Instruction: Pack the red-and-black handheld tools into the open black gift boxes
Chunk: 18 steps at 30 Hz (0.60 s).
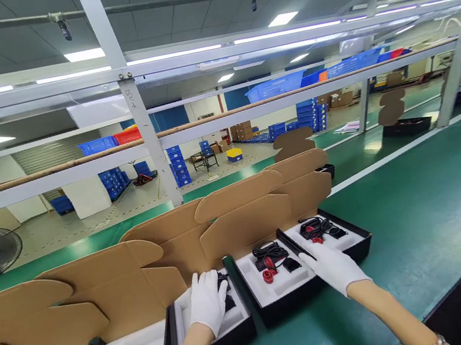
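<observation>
Then, left hand: the white-gloved left hand (208, 301) lay flat, fingers released, on the black box with white foam insert (237, 318).
Right hand: the white-gloved right hand (332, 268) rested with fingers loose on the near right edge of the middle black box holding black cables and red rings (275, 282).

bench (442, 219): green surface | carried: row of open black boxes (360, 245) set side by side, white inserts inside, brown cardboard lids (242, 217) raised behind

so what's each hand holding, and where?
Nothing clearly held. Left hand lies flat on a black part in one box's white insert; right hand rests on the next box's edge.
</observation>
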{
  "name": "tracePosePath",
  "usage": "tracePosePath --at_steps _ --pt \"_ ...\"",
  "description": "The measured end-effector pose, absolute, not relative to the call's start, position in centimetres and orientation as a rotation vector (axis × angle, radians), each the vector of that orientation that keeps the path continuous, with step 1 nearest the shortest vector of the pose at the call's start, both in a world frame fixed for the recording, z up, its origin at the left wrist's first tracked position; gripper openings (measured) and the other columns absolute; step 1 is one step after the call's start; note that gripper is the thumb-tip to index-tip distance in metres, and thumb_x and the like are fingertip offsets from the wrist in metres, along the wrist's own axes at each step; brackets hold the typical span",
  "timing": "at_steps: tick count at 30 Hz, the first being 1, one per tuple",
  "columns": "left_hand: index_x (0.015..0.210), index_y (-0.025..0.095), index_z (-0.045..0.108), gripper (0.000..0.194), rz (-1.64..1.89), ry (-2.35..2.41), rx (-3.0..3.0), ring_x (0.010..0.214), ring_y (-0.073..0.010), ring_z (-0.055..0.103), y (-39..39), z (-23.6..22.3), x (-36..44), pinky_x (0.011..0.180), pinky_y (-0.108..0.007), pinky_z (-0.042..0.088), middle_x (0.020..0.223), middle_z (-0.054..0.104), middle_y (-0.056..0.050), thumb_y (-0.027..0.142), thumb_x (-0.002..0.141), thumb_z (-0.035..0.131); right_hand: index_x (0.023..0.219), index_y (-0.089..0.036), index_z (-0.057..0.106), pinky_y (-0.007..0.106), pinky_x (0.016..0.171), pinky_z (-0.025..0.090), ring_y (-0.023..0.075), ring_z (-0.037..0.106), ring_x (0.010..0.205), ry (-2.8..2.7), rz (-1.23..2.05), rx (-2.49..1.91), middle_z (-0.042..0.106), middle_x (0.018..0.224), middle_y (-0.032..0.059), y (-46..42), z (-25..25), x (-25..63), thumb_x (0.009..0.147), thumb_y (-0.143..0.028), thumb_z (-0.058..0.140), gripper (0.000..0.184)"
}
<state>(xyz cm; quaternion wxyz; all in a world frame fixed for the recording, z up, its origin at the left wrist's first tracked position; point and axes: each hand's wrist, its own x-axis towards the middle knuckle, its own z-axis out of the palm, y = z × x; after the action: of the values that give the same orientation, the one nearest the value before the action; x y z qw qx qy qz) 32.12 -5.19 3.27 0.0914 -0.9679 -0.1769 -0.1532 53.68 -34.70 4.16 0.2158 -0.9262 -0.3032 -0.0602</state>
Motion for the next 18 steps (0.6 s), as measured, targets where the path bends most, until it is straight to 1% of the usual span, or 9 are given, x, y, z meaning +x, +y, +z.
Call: tracePosePath --at_steps 2,4,5,7,8,10,13,15,18 --pt "0.132 0.014 0.058 0.047 -0.497 -0.539 -2.87 0.128 -0.0317 0.047 -5.2 3.2 32.0 0.118 -0.06 0.019 0.132 0.06 -0.012 0.035 0.105 0.026 0.133 -0.019 0.06 0.045 0.087 0.049 0.034 0.064 0.099 -0.854 -0.193 -2.614 0.068 0.111 0.0117 -34.8 3.0 54.2 0.101 -0.037 0.047 0.039" --pt "0.126 0.016 0.063 0.046 -0.542 -0.575 -2.86 0.133 -0.035 0.041 -5.2 3.5 32.1 0.116 -0.064 0.017 0.132 0.06 -0.011 0.036 0.104 0.029 0.139 -0.017 0.053 0.045 0.086 0.048 0.0342 0.064 0.095 -0.885 -0.282 -2.64 0.068 0.106 0.0113 -34.7 2.0 54.4 0.102 -0.035 0.046 0.042" --pt "0.122 0.017 0.066 0.045 -0.565 -0.605 -2.857 0.136 -0.036 0.039 -5.2 3.6 32.1 0.116 -0.064 0.017 0.133 0.06 -0.011 0.037 0.104 0.03 0.143 -0.017 0.049 0.044 0.084 0.048 0.0339 0.064 0.093 -0.9 -0.329 -2.653 0.068 0.103 0.0101 -34.7 1.6 54.5 0.102 -0.033 0.045 0.043" --pt "0.116 0.017 0.07 0.044 -0.596 -0.661 -2.871 0.138 -0.036 0.035 -5.1 3.8 32.2 0.117 -0.062 0.017 0.133 0.06 -0.009 0.036 0.103 0.032 0.142 -0.017 0.048 0.042 0.081 0.048 0.0335 0.064 0.09 -0.898 -0.397 -2.668 0.067 0.098 0.0089 -34.7 1.1 54.5 0.103 -0.034 0.045 0.043" --pt "0.115 0.017 0.07 0.044 -0.597 -0.676 -2.898 0.138 -0.0348 0.036 -5.0 3.8 32.2 0.118 -0.059 0.018 0.132 0.061 -0.008 0.035 0.103 0.032 0.141 -0.017 0.05 0.042 0.083 0.048 0.0334 0.063 0.09 -0.892 -0.412 -2.667 0.067 0.1 0.0092 -34.8 0.9 54.5 0.103 -0.035 0.045 0.042" --pt "0.12 0.017 0.067 0.043 -0.571 -0.688 -2.969 0.134 -0.0315 0.043 -4.8 3.6 32.1 0.119 -0.053 0.023 0.129 0.063 -0.008 0.033 0.103 0.031 0.138 -0.016 0.053 0.042 0.087 0.046 0.0327 0.063 0.092 -0.887 -0.42 -2.649 0.066 0.105 0.0106 -34.9 0.7 54.5 0.103 -0.036 0.041 0.041" --pt "0.126 0.017 0.063 0.042 -0.53 -0.71 -3.036 0.126 -0.0278 0.051 -4.4 2.9 32.1 0.115 -0.046 0.033 0.13 0.062 -0.009 0.034 0.102 0.033 0.143 -0.015 0.048 0.044 0.091 0.045 0.0318 0.061 0.097 -0.914 -0.4 -2.586 0.064 0.113 0.0122 -35.0 0.5 54.4 0.104 -0.035 0.034 0.046" --pt "0.126 0.018 0.063 0.041 -0.528 -0.718 -3.045 0.126 -0.0277 0.051 -4.2 2.5 32.1 0.114 -0.045 0.035 0.13 0.062 -0.009 0.035 0.101 0.035 0.146 -0.014 0.045 0.045 0.092 0.045 0.0322 0.06 0.099 -0.92 -0.39 -2.57 0.064 0.111 0.0126 -35.0 0.3 54.4 0.104 -0.036 0.031 0.049" --pt "0.126 0.018 0.063 0.042 -0.531 -0.717 -3.054 0.126 -0.0279 0.05 -4.1 2.4 32.2 0.114 -0.045 0.034 0.13 0.062 -0.009 0.037 0.101 0.035 0.144 -0.013 0.047 0.046 0.09 0.044 0.0325 0.06 0.095 -0.885 -0.412 -2.584 0.065 0.101 0.0123 -34.8 0.1 54.4 0.104 -0.036 0.031 0.05"
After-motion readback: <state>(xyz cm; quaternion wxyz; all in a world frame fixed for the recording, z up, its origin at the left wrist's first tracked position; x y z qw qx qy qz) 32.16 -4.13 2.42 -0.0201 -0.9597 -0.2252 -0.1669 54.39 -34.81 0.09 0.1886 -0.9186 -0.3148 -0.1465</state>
